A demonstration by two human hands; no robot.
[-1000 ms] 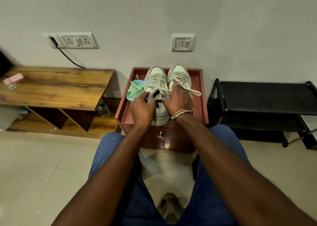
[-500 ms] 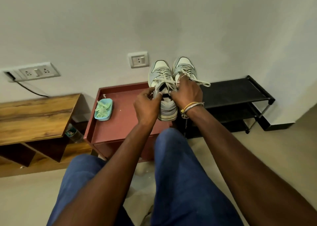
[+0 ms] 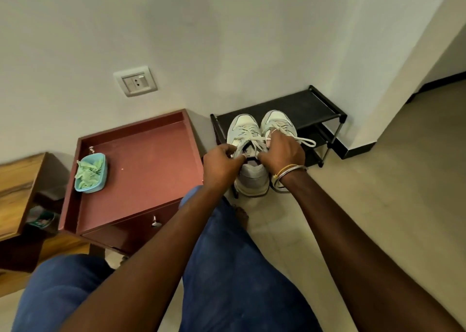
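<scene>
Now both hands hold the sneakers at the shoe rack

We reach forward with both arms stretched almost straight, forearms converging over our blue-jeaned knees. Between our hands sits the pair of pale grey-and-white lace-up sneakers [image 3: 243, 131], side by side, toes pointing at the wall.

Our left hand [image 3: 222, 161] is knuckles-up with curled fingers, its grip clamped on the collar of the left shoe. Our right hand [image 3: 283, 152], with thin gold and silver bangles [image 3: 290, 171] at the wrist, lies arched over the right shoe, its grip closed on the laces and the shoe's opening.

The sneakers are at the left end of the black metal-framed shoe rack [image 3: 310, 104], heels jutting toward us above the beige tiled floor [image 3: 378, 205]. We cannot tell whether the soles touch the rack.

To the left, well apart, stands a maroon wooden desk [image 3: 151, 165] carrying a turquoise plastic tub [image 3: 102, 178].
</scene>
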